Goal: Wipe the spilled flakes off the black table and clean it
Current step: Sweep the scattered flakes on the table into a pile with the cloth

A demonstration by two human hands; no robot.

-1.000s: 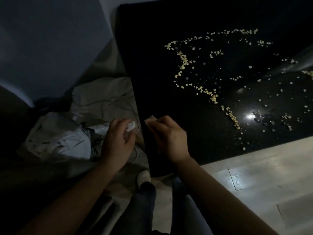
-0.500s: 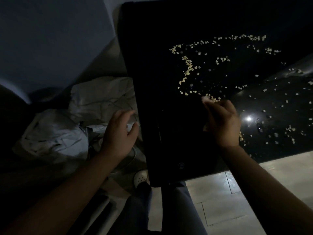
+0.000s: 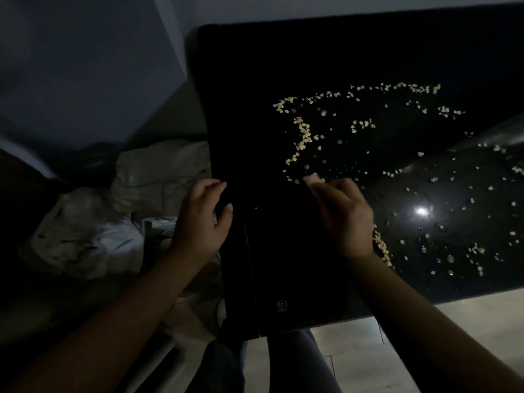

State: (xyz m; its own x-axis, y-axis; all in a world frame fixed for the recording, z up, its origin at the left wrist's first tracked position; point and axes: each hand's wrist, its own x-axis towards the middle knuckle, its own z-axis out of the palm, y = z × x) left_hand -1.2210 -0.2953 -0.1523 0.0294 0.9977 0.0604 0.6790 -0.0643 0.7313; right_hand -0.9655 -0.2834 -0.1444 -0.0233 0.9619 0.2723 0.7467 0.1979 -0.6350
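A glossy black table (image 3: 283, 265) is seen from above, its left edge running from the far left corner down to the near corner by the knees. Pale flakes (image 3: 303, 134) are scattered over the middle and right of the top, with a curved line at the far side, a denser column left of centre and a short row just right of the right wrist. The near-left strip of the top is bare. The right hand (image 3: 344, 214) is held over the table with fingers curled around a small pale wad (image 3: 313, 178) at the flakes' near edge. The left hand (image 3: 202, 222) is placed at the left edge, fingers loosely spread and holding nothing. Crumpled light cloth (image 3: 136, 199) is heaped on the floor beside that edge. Pale floor (image 3: 453, 336) is visible past the near edge.
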